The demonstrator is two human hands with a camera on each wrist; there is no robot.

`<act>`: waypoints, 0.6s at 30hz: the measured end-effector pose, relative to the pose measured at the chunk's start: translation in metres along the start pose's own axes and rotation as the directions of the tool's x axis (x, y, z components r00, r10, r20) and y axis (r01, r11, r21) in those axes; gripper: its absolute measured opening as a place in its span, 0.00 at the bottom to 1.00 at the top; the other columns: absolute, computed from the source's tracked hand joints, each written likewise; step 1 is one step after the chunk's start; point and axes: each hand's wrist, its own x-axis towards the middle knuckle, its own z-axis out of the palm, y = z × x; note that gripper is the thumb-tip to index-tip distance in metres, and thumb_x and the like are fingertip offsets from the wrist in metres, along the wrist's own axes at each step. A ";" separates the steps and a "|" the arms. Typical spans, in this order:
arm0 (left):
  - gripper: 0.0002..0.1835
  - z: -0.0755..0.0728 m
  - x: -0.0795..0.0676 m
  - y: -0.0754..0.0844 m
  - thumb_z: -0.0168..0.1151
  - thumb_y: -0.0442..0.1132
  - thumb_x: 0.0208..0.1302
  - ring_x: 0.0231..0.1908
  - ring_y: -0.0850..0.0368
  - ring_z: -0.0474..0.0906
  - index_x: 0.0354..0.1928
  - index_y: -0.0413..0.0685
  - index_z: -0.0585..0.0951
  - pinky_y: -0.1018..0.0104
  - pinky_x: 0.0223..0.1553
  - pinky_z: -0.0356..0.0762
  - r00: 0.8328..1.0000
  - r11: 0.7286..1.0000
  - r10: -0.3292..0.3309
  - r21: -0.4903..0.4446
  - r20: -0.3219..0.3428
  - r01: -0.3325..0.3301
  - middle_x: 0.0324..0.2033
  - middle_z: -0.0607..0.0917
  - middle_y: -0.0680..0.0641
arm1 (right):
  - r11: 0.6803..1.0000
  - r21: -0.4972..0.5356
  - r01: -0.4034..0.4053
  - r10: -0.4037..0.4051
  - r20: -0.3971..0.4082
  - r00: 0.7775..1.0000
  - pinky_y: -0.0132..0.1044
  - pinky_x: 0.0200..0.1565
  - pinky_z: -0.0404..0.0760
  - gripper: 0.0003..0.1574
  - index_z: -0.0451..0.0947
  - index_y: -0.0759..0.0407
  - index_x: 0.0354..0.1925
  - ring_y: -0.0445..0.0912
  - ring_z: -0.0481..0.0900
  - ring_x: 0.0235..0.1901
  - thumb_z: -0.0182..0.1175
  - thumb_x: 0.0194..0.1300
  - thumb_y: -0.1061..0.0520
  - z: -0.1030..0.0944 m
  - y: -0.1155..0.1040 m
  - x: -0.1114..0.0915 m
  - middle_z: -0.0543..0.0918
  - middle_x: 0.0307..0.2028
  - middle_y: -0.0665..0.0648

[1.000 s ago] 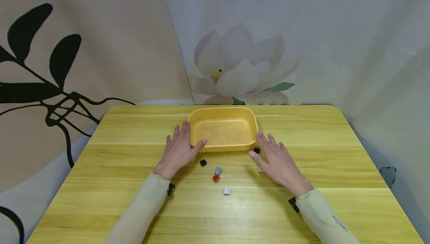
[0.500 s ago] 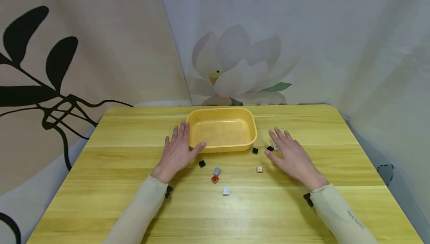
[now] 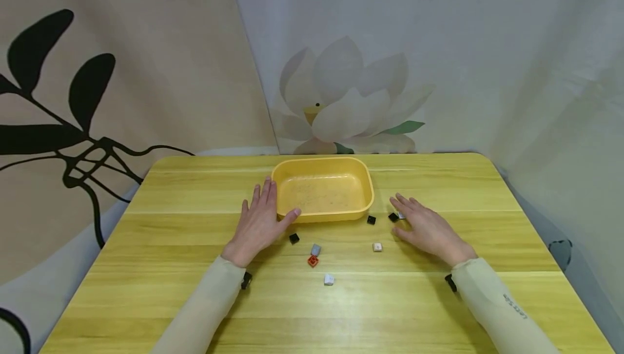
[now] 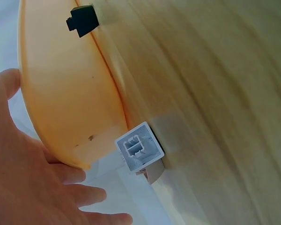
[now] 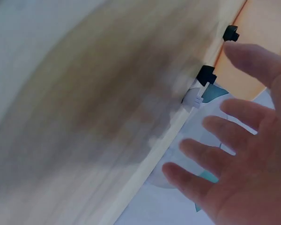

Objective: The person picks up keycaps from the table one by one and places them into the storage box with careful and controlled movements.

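My left hand (image 3: 259, 227) rests at the left side of a yellow plastic basin (image 3: 322, 216), fingers straight, thumb over its near rim. In the left wrist view a grey keycap (image 4: 152, 152) shows its hollow underside, and a black keycap (image 4: 85, 21) sits by the basin wall. My right hand (image 3: 431, 232) hovers right of the basin with fingers spread and slightly bent, holding nothing. Just by its fingertips lie a black keycap (image 3: 392, 217) and a white keycap (image 3: 402, 215), the white one partly hidden by the fingers.
Other keycaps lie on the wooden table (image 3: 390, 316): a black one (image 3: 371, 220) near the basin's corner, a white one (image 3: 377, 247), a red one (image 3: 313, 261) and another white one (image 3: 329, 279). A printed curtain (image 3: 487, 72) hangs behind the table.
My right hand has moved right, away from the basin's right side, uncovering keycaps there, and its fingers have lowered and drawn in a little. My left hand stays at the basin.
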 end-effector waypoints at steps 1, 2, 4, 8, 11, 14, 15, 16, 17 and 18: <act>0.59 0.000 0.000 0.000 0.42 0.77 0.71 0.79 0.32 0.42 0.81 0.34 0.46 0.25 0.70 0.47 1.000 1.000 0.001 0.002 0.002 -0.001 0.82 0.44 0.37 | 1.000 -0.002 0.002 -0.002 0.006 1.000 0.67 0.68 0.64 0.43 0.61 0.66 0.77 0.69 0.61 0.73 0.63 0.74 0.50 0.000 0.000 0.001 0.60 0.77 0.69; 0.59 0.000 0.000 0.000 0.42 0.77 0.70 0.79 0.32 0.42 0.81 0.34 0.46 0.25 0.71 0.46 1.000 1.000 0.001 -0.001 0.002 -0.001 0.82 0.44 0.37 | 1.000 -0.005 0.002 -0.002 0.011 1.000 0.66 0.68 0.65 0.42 0.63 0.67 0.76 0.69 0.63 0.72 0.63 0.74 0.51 0.000 0.000 0.001 0.62 0.76 0.70; 0.59 0.000 0.000 -0.001 0.40 0.78 0.70 0.79 0.32 0.42 0.82 0.35 0.46 0.25 0.71 0.46 1.000 1.000 -0.001 -0.003 0.005 0.001 0.82 0.43 0.38 | 1.000 -0.015 -0.001 0.001 0.012 1.000 0.65 0.67 0.67 0.38 0.66 0.69 0.74 0.68 0.67 0.70 0.63 0.74 0.52 0.001 0.000 0.002 0.66 0.73 0.71; 0.60 -0.001 -0.001 -0.001 0.39 0.79 0.69 0.79 0.33 0.42 0.82 0.35 0.46 0.26 0.71 0.47 1.000 1.000 -0.003 -0.003 0.003 0.003 0.82 0.44 0.38 | 0.999 -0.034 -0.009 0.008 -0.025 1.000 0.63 0.64 0.72 0.30 0.75 0.71 0.66 0.67 0.76 0.63 0.65 0.73 0.56 0.003 0.001 0.003 0.77 0.65 0.71; 0.60 -0.002 -0.001 -0.002 0.39 0.79 0.69 0.79 0.33 0.42 0.82 0.34 0.46 0.26 0.71 0.47 1.000 1.000 -0.005 -0.003 -0.002 0.005 0.82 0.45 0.37 | 0.999 -0.050 -0.004 0.001 -0.069 0.998 0.60 0.59 0.78 0.25 0.80 0.71 0.60 0.64 0.81 0.56 0.68 0.70 0.58 0.004 0.002 0.004 0.83 0.57 0.69; 0.60 -0.002 -0.001 -0.003 0.40 0.79 0.70 0.79 0.33 0.43 0.82 0.34 0.46 0.26 0.71 0.47 1.000 1.000 -0.003 -0.010 -0.009 0.003 0.81 0.47 0.37 | 0.998 -0.058 -0.001 -0.005 -0.101 0.995 0.56 0.52 0.82 0.19 0.84 0.69 0.53 0.58 0.84 0.48 0.70 0.68 0.59 0.004 0.004 0.005 0.85 0.49 0.63; 0.59 -0.002 -0.001 -0.004 0.40 0.78 0.70 0.79 0.33 0.44 0.82 0.34 0.46 0.26 0.71 0.47 1.000 1.000 -0.002 -0.012 -0.009 0.002 0.81 0.47 0.36 | 0.998 -0.058 0.002 -0.008 -0.107 0.994 0.55 0.51 0.82 0.18 0.84 0.69 0.52 0.56 0.84 0.46 0.70 0.67 0.60 0.004 0.004 0.005 0.85 0.47 0.62; 0.59 -0.002 -0.001 -0.004 0.40 0.78 0.70 0.79 0.33 0.44 0.82 0.34 0.47 0.26 0.71 0.47 1.000 1.000 -0.001 -0.014 -0.010 0.001 0.81 0.48 0.36 | 0.998 -0.059 0.003 -0.010 -0.112 0.994 0.54 0.49 0.83 0.16 0.85 0.68 0.50 0.55 0.84 0.45 0.70 0.67 0.60 0.004 0.005 0.006 0.85 0.45 0.61; 0.59 -0.002 -0.001 -0.004 0.40 0.78 0.70 0.79 0.33 0.44 0.82 0.34 0.47 0.26 0.71 0.47 1.000 1.000 -0.001 -0.016 -0.010 0.000 0.81 0.49 0.36 | 0.998 -0.056 0.004 -0.010 -0.115 0.993 0.53 0.48 0.83 0.14 0.85 0.68 0.49 0.54 0.84 0.43 0.70 0.67 0.61 0.004 0.005 0.006 0.84 0.44 0.60; 0.59 -0.002 -0.001 -0.005 0.40 0.78 0.70 0.79 0.33 0.44 0.82 0.34 0.47 0.26 0.71 0.47 1.000 1.000 0.000 -0.016 -0.009 0.000 0.81 0.49 0.36 | 0.998 -0.055 0.003 -0.010 -0.118 0.993 0.52 0.47 0.83 0.13 0.86 0.67 0.47 0.53 0.84 0.42 0.70 0.67 0.61 0.004 0.005 0.007 0.84 0.42 0.59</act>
